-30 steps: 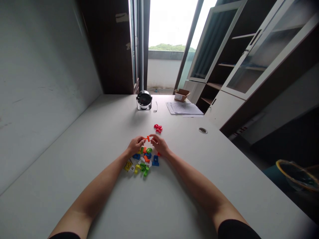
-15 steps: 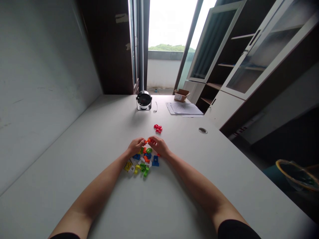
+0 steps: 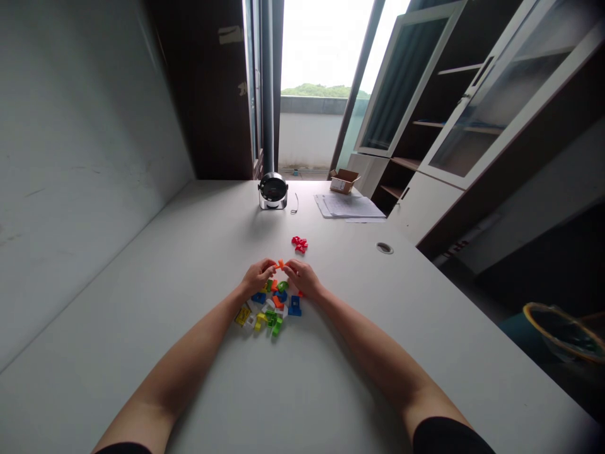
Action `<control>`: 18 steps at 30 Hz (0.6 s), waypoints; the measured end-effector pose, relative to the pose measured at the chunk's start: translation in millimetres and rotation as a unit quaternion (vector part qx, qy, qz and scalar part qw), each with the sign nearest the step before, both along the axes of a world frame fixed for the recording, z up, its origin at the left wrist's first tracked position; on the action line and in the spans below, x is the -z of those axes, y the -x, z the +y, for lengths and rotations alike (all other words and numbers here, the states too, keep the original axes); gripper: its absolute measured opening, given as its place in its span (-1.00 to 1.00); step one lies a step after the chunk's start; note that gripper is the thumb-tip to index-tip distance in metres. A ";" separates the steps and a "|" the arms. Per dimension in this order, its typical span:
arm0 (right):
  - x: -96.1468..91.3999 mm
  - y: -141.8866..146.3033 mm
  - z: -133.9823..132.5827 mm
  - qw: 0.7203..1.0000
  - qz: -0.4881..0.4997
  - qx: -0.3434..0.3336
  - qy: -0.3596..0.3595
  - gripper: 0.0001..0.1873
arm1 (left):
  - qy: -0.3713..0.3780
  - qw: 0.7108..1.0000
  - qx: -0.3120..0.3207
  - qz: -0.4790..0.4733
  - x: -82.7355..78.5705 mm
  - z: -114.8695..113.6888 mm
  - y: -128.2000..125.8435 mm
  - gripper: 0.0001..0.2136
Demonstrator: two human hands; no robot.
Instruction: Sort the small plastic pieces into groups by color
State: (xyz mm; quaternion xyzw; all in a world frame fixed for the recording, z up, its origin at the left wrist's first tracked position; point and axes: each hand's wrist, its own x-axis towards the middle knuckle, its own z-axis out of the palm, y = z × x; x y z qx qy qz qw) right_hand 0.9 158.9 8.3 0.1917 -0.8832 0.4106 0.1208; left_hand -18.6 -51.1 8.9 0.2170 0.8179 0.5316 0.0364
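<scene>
Between my fingertips is a small orange plastic block (image 3: 280,264), raised just beyond a loose pile. My left hand (image 3: 259,277) pinches it from the left, and my right hand (image 3: 301,277) grips it from the right. Whether it is one block or two joined ones, I cannot tell. Below the hands lie several toy building blocks: a blue block (image 3: 295,306) at the right, a yellow block (image 3: 242,316) at the left, a green block (image 3: 276,326) at the near side, plus white and orange ones. Beyond my hands sits a cluster of red blocks (image 3: 299,244).
On the white table (image 3: 198,252) stand a round black-and-silver device (image 3: 273,190), a thin cord (image 3: 297,203), papers (image 3: 352,206) and an open cardboard box (image 3: 345,181) at the back. A cable hole (image 3: 384,248) is at the right. A wall borders the left side.
The orange block between my fingers has turned and now shows a part pointing up. My hands have barely shifted, and the pile and red cluster lie as before.
</scene>
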 end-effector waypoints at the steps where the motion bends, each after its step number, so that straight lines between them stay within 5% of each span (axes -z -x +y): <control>1: 0.6 0.1 0.3 1.000 0.000 -0.001 0.009 -0.72 | -0.006 1.000 -0.008 -0.006 1.8 0.1 1.2 -0.73; 3: 1.9 0.7 0.5 1.000 -0.004 0.002 0.026 -0.80 | -0.016 1.000 -0.017 -0.018 5.2 0.4 3.1 -0.74; 9: 0.8 1.0 -1.3 0.998 0.030 -0.047 0.027 -0.57 | -0.009 1.000 -0.005 -0.015 6.9 1.0 3.5 -0.76; 18: -0.3 0.0 -1.3 0.997 0.062 -0.042 0.006 -0.65 | 0.019 1.000 0.006 0.014 0.7 0.2 0.7 -0.71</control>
